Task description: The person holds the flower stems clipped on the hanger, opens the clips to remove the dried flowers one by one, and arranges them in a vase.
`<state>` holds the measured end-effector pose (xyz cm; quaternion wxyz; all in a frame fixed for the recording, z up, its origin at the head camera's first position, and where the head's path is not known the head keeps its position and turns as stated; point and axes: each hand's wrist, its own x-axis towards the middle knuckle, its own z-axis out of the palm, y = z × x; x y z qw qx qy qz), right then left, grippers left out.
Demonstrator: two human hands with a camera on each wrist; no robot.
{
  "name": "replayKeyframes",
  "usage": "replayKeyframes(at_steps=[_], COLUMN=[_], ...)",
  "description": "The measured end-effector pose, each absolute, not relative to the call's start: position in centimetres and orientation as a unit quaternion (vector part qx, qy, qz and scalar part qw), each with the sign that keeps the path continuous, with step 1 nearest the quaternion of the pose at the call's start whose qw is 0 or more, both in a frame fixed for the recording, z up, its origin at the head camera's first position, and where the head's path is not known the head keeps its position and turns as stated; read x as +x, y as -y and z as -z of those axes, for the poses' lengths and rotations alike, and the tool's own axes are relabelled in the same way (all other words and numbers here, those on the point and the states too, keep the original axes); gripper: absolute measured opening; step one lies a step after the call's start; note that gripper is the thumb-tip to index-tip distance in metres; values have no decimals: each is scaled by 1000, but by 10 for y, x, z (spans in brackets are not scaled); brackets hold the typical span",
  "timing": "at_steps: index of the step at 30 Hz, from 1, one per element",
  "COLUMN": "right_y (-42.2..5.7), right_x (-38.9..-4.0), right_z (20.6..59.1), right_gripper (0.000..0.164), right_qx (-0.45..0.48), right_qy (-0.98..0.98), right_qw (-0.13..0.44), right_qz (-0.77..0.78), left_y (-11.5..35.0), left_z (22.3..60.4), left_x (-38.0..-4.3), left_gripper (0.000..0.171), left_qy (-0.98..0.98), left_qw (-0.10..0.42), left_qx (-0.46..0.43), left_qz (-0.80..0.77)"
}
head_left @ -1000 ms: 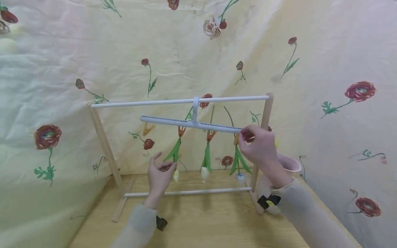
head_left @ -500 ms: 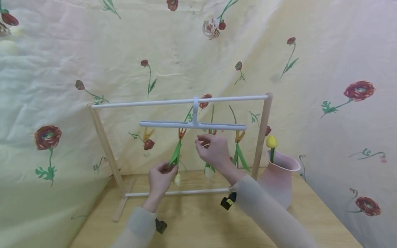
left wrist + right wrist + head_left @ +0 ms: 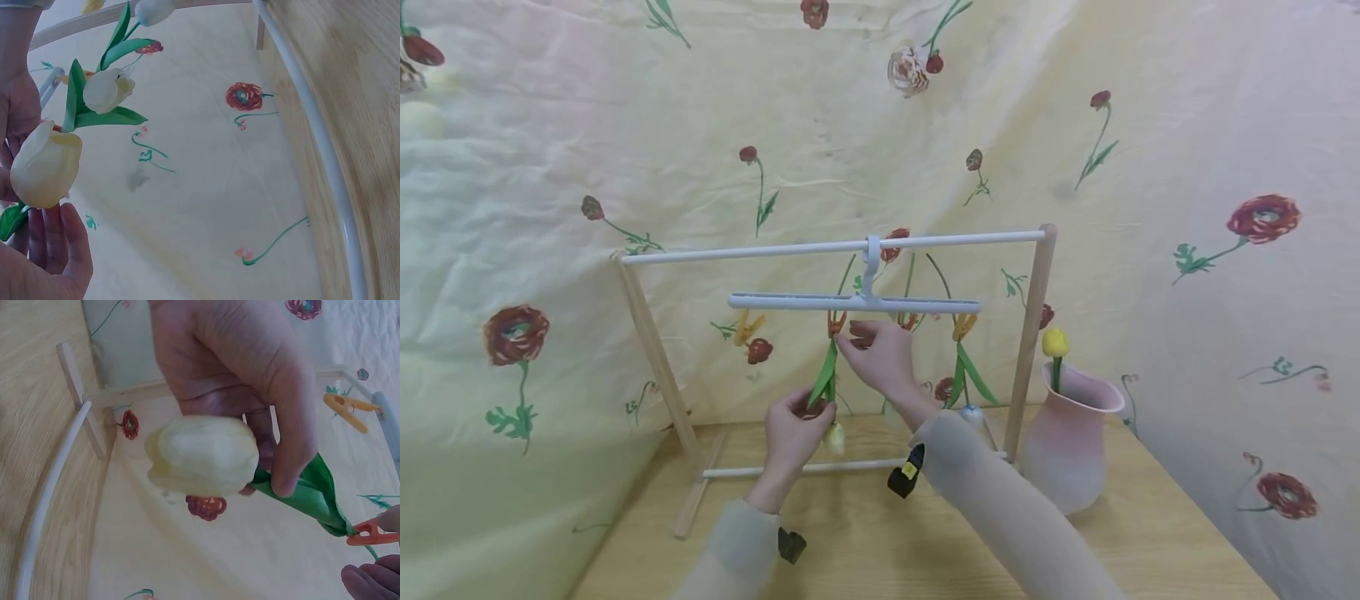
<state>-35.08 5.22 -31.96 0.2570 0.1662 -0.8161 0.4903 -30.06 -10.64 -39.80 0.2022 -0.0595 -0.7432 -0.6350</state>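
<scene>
A white tulip [image 3: 206, 453] hangs head down from an orange-red clip [image 3: 369, 532] under the pale blue hanger [image 3: 790, 302]. My left hand [image 3: 795, 429] pinches it around the stem just above the bloom, as the right wrist view shows. In the left wrist view the same white tulip [image 3: 47, 167] lies between my left hand [image 3: 53, 256] and my right hand [image 3: 19, 115]. My right hand [image 3: 880, 357] is close beside the clip, thumb tip overlapping its handle and the other fingers apart from it in the right wrist view. Part of the stem is hidden by the fingers.
The hanger hooks over a white-railed wooden rack [image 3: 1036, 325]. A second white tulip [image 3: 107, 92] and a blue-white one [image 3: 972, 415] hang to the right; a yellow clip [image 3: 747, 327] hangs at the left. On the right stands a pink vase [image 3: 1067, 446] with a yellow tulip [image 3: 1055, 343].
My right hand has moved from the hanger's right end leftward to the left tulip's clip. The hanger has swung level from its tilt. My left hand has taken hold of the tulip.
</scene>
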Motion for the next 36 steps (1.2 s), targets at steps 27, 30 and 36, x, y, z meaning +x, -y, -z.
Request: replayKeyframes(at_steps=[27,30,36], right_y=[-17,-15,-14], right_x=[-369,-369,-366], right_z=[336,335,334], right_gripper=[33,33,33], right_qx=[74,71,73], right_qy=[718,714,714], right_qw=[335,331,329], right_qz=[-605,-613,-614], left_y=[104,103,103], left_z=[406,405,406], left_x=[-301,-301,-300], left_gripper=[22,22,21], left_qy=[748,748,746], left_qw=[213,218,226], left_qx=[-87,-90,-97], left_qz=[623,621,619])
